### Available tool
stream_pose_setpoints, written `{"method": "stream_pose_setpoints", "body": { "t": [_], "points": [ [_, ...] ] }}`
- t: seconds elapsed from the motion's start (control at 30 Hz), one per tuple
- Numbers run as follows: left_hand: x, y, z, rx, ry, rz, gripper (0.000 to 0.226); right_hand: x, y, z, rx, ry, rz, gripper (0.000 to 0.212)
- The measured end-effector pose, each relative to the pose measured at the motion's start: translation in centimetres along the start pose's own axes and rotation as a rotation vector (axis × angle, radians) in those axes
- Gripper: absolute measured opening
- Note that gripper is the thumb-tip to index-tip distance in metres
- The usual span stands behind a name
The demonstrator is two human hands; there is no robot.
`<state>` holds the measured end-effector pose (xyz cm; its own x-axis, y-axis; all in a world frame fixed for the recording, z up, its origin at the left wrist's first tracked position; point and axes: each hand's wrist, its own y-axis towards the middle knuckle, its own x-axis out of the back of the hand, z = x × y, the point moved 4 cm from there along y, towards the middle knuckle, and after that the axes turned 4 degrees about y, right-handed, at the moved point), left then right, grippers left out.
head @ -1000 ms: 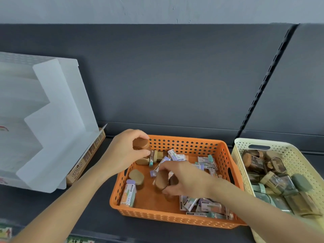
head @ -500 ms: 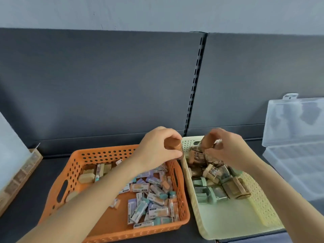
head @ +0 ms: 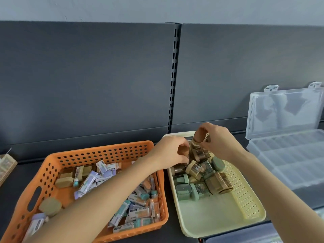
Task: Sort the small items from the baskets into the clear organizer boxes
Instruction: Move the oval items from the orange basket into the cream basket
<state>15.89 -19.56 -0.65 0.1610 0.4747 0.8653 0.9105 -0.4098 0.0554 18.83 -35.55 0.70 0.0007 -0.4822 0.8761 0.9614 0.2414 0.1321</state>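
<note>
Left hand (head: 171,152) is now hovering over the cream perforated plastic basket (head: 215,218), off the orange perforated plastic basket (head: 98,150), grip curling round a small brown-capped jar (head: 182,151). Right hand (head: 217,140) is pinching a tan-lidded clear jar (head: 197,139) above the pile.

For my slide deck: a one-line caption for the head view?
Left hand grips a brown item, right hand a jar, over the cream basket beside the orange basket.

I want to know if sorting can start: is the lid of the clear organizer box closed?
No, the lid of the clear organizer box stands raised, upright behind its compartments.
</note>
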Motion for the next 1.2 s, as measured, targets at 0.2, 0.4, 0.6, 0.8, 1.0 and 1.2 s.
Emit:
{"method": "stream_pose_setpoints", "body": {
  "t": [0.2, 0.4, 0.6, 0.8, 1.0, 1.2],
  "points": [
    [1.4, -1.7, 1.4, 0.046, -0.001, -0.036, 0.059, -1.7, 1.4, 1.0, 0.002, -0.242, 0.198, 0.035],
    [4.6, -6.0, 4.5, 0.117, 0.026, -0.111, 0.055, -2.0, 1.0, 3.3, 0.03, -0.283, 0.163, 0.032],
    [8.3, -14.2, 10.2, 0.29, 0.053, -0.174, 0.05, -2.9, -0.6, 11.4, 0.237, -0.122, 0.175, 0.05],
    [11.3, -21.7, 14.8, 0.443, 0.114, -0.28, 0.045, -8.9, -2.8, 20.3, 0.55, 0.113, 0.367, 0.045],
    [11.8, -27.0, 17.3, 0.495, 0.079, -0.391, 0.039, -16.8, -4.7, 27.0, 0.767, 0.193, 0.642, 0.04],
    [10.7, -28.3, 18.9, 0.513, 0.023, -0.456, 0.031, -20.8, -4.9, 29.5, 0.824, 0.195, 0.675, 0.037]
  ]
}}
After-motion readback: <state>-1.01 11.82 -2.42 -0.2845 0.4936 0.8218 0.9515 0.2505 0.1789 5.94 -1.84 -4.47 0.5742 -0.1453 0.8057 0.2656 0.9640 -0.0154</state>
